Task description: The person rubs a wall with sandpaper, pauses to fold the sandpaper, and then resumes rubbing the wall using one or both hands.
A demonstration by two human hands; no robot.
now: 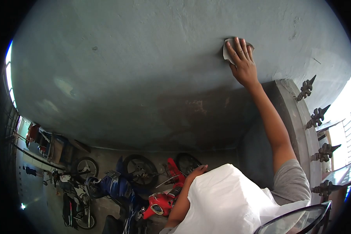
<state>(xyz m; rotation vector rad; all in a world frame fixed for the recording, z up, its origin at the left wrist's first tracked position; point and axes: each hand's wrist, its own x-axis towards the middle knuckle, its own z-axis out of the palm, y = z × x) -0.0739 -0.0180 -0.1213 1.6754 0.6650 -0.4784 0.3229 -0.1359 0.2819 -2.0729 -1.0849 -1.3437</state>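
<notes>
My right hand (243, 64) is stretched up against a grey plastered wall (152, 50), its fingers spread over a small piece of sandpaper (228, 50). The sheet lies pressed between hand and wall, its pale left edge and darker right corner showing past the fingers. Low in front of my body, my left hand (197, 171) is beside a white cloth (230, 199) that hangs over my chest. Most of its fingers are hidden or too small to make out, and I see nothing held in it. Behind it stands a red motorbike (160, 204).
A concrete pillar (290, 105) with dark metal spikes (318, 117) rises close to my right arm. Below to the left stand a blue motorbike (119, 187) and another motorbike (78, 199). Stacked items (54, 148) sit at the far left. Eyeglasses (296, 218) edge the lower right.
</notes>
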